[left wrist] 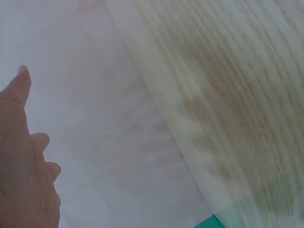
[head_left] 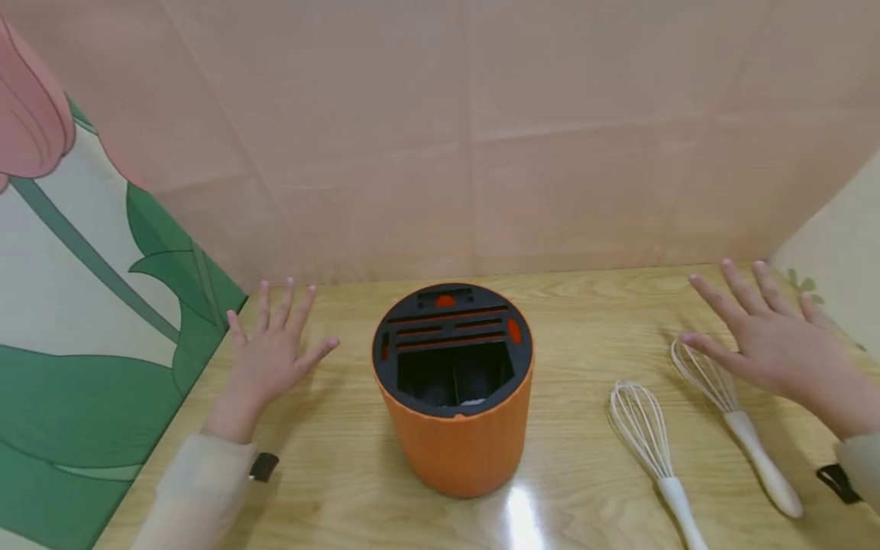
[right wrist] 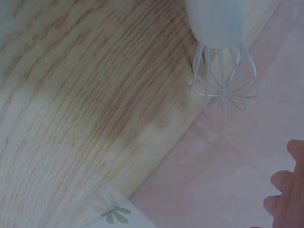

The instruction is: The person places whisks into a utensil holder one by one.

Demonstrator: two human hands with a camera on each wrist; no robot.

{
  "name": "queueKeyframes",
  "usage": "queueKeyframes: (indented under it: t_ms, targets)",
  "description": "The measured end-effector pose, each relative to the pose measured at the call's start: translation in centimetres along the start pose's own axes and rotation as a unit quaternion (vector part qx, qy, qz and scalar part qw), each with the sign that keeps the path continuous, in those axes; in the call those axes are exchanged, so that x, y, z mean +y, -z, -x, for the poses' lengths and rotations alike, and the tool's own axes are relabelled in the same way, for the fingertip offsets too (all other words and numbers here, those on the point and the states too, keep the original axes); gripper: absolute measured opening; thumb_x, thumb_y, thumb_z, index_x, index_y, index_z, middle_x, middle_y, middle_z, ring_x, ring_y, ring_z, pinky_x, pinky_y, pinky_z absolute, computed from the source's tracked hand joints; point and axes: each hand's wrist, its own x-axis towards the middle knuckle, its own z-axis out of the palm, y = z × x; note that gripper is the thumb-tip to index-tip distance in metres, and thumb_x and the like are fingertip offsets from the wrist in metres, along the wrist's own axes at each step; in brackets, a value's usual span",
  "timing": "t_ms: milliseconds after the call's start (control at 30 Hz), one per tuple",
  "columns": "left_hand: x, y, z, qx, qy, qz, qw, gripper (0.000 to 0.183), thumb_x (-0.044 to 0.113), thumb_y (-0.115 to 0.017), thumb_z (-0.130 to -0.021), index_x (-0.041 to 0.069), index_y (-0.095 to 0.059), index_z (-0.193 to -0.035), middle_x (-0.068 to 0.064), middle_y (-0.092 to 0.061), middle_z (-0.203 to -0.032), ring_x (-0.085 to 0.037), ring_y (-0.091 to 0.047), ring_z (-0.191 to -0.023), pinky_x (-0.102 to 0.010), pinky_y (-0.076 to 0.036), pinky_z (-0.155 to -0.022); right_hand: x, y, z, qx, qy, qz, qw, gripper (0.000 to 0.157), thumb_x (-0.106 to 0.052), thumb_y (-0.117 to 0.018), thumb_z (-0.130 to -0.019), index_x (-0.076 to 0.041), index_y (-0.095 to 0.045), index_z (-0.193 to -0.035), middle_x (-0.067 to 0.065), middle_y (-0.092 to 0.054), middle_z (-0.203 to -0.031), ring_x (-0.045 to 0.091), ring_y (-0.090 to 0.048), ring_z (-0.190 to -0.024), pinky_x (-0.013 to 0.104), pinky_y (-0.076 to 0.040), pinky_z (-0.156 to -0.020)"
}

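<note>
Fingers spread, my left hand (head_left: 268,363) hovers over the table's left side and holds nothing. On the other side my right hand (head_left: 784,344) is likewise spread and empty, above the wire end of one whisk (head_left: 759,458). A second whisk (head_left: 649,435) lies to the left of that one, its handle running out of the head view at the bottom. Between the hands stands an orange round utensil holder (head_left: 461,451) with a black slotted top (head_left: 454,347). In the right wrist view, a whisk (right wrist: 223,76) shows near the fingers (right wrist: 285,185).
The wood-grain table (head_left: 330,473) meets a pinkish back wall (head_left: 467,153). A panel with green leaves and a pink tulip (head_left: 34,114) borders the left side. A pale panel (head_left: 839,252) stands at the right. Black straps (head_left: 263,466) show by the sleeves.
</note>
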Motion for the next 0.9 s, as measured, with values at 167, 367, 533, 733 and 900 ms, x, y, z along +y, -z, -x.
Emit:
queueKeyframes:
  t_ms: [167,367,533,733,900]
  targets:
    - [0.0,0.8,0.5,0.029,-0.019,-0.001,0.9994,0.091,0.071,-0.046,-0.093,0.030,-0.001,-0.161,-0.002,0.013,-0.167,-0.030,0.025,-0.152,-0.083,0.005,-0.107,-0.3,0.1,0.2,0.008,0.004,-0.005,1.000,0.087,-0.060,-0.049,-0.098,-0.027,0.002,-0.161,0.002,0.022,-0.164,0.030,0.032,-0.147,0.075,0.022,-0.105]
    - [0.2,2.2,1.0,0.044,-0.030,0.000,0.9986,0.092,0.069,-0.050,-0.093,0.033,0.001,-0.160,0.004,0.017,-0.167,-0.027,0.026,-0.152,-0.083,0.003,-0.108,-0.8,0.3,0.7,0.019,0.010,-0.007,1.000,0.088,-0.059,-0.050,-0.098,-0.025,0.001,-0.161,0.004,0.018,-0.166,0.031,0.028,-0.149,0.079,0.012,-0.108]
    - [0.7,3.3,1.4,0.062,-0.040,0.000,0.9973,0.092,0.068,-0.051,-0.093,0.033,0.000,-0.160,0.004,0.015,-0.167,-0.026,0.024,-0.153,-0.083,0.001,-0.109,-1.3,0.5,1.2,0.016,0.015,-0.016,1.000,0.090,-0.057,-0.052,-0.097,-0.025,0.003,-0.161,0.005,0.020,-0.165,0.031,0.030,-0.148,0.074,0.020,-0.108]
    - [1.2,4.4,1.9,0.075,-0.056,-0.002,0.9956,0.093,0.066,-0.055,-0.091,0.034,-0.002,-0.160,0.007,0.015,-0.167,-0.025,0.022,-0.153,-0.080,0.000,-0.111,-2.2,0.6,1.9,0.012,0.028,-0.026,0.999,0.091,-0.054,-0.053,-0.098,-0.024,0.006,-0.160,0.013,0.016,-0.165,0.031,0.030,-0.147,0.072,0.023,-0.107]
    - [1.7,5.4,2.1,0.081,-0.075,-0.006,0.9939,0.093,0.066,-0.056,-0.091,0.035,-0.002,-0.160,0.008,0.015,-0.167,-0.024,0.022,-0.153,-0.079,0.000,-0.113,-2.8,0.3,2.5,0.021,0.035,-0.035,0.999,0.093,-0.054,-0.055,-0.097,-0.021,0.006,-0.161,0.012,0.013,-0.166,0.028,0.030,-0.148,0.076,0.016,-0.106]
